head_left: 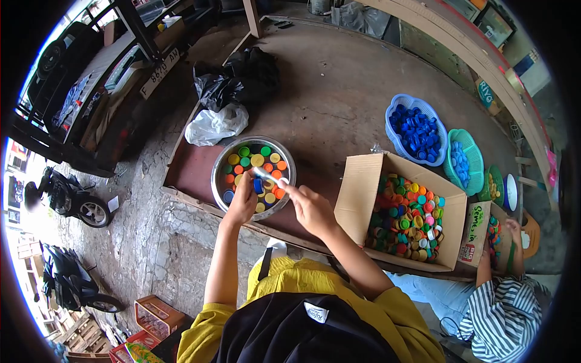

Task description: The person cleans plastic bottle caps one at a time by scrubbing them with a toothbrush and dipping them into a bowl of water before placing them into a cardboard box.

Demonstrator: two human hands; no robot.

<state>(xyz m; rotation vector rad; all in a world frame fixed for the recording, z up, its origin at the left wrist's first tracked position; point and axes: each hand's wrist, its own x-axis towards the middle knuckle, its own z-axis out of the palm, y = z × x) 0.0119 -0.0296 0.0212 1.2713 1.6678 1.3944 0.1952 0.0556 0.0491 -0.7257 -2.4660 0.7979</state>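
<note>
Over a round metal basin (290,158) my left hand (243,196) is closed around a blue cap (258,185). My right hand (307,206) is closed on a thin light-coloured tool (270,177), whose far end reaches to the left hand, by the blue cap. Green, yellow, orange and blue caps (258,160) lie in the basin below both hands. To the right of my right hand stands an open cardboard box (357,193) full of mixed coloured caps.
Right of the basin are a blue basket (393,100) and a green basket (478,158), both with blue caps. Black plastic bags (242,78) and a white bag (218,124) lie behind the basin. A co-worker in a striped shirt (505,317) sits at the right by another box (475,233).
</note>
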